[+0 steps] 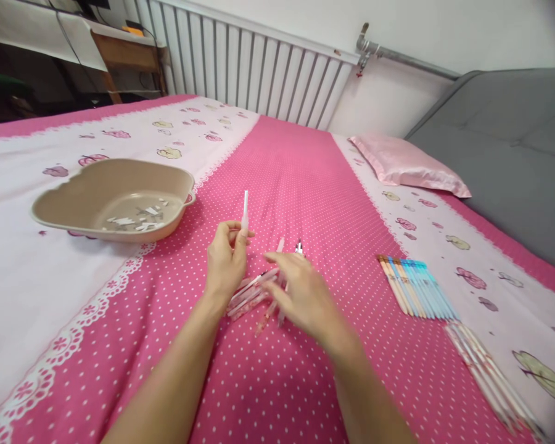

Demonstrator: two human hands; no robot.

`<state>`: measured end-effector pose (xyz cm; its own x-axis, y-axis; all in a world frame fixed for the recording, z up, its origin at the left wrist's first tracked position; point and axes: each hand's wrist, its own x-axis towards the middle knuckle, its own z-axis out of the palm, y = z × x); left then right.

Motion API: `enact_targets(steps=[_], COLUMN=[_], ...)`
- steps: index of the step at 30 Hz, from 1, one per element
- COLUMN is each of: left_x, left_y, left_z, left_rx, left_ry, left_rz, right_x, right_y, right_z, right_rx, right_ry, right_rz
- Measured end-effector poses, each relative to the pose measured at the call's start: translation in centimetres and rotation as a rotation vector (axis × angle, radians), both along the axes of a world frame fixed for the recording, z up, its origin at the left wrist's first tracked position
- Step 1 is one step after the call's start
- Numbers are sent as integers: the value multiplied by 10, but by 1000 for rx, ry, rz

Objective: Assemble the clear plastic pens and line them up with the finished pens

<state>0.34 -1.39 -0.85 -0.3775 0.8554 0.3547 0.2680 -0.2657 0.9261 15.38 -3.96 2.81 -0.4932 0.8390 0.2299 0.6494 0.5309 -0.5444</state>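
Observation:
My left hand (227,256) is closed around a slim pale-pink pen (245,213), which stands upright with its white end pointing up. Below and between my hands lies a loose pile of pink and clear pens (252,295) on the polka-dot bedspread. Over the right side of that pile hovers my right hand (300,293), slightly blurred, thumb and fingers apart with nothing visible in them. Dark tips of a pen (299,246) show just beyond its fingers. Whether the right fingers touch any pen cannot be made out.
A beige basin (74,197) with small white pieces (143,217) sits at left. On the right lie a row of blue and orange pens (416,287) and several white-and-pink pens (490,373). A pink pillow (407,161) rests by the grey headboard (504,123); a radiator (250,61) stands behind.

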Motion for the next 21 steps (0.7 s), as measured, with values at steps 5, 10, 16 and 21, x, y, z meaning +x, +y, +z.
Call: enact_targets(steps=[5, 10, 16, 21], left_x=[-3, -4, -3, -2], left_y=[2, 2, 3, 3], left_z=[-1, 1, -1, -1], left_rx=[43, 56, 57, 47], left_ry=[-47, -33, -36, -40], left_rz=[17, 46, 34, 29], right_x=[-30, -41, -32, -17], right_y=[-17, -21, -17, -16], right_z=[-21, -34, -32, -22], right_rx=[21, 74, 137, 44], right_ry=[-172, -252, -350, -409], right_rz=[306, 328, 303, 265])
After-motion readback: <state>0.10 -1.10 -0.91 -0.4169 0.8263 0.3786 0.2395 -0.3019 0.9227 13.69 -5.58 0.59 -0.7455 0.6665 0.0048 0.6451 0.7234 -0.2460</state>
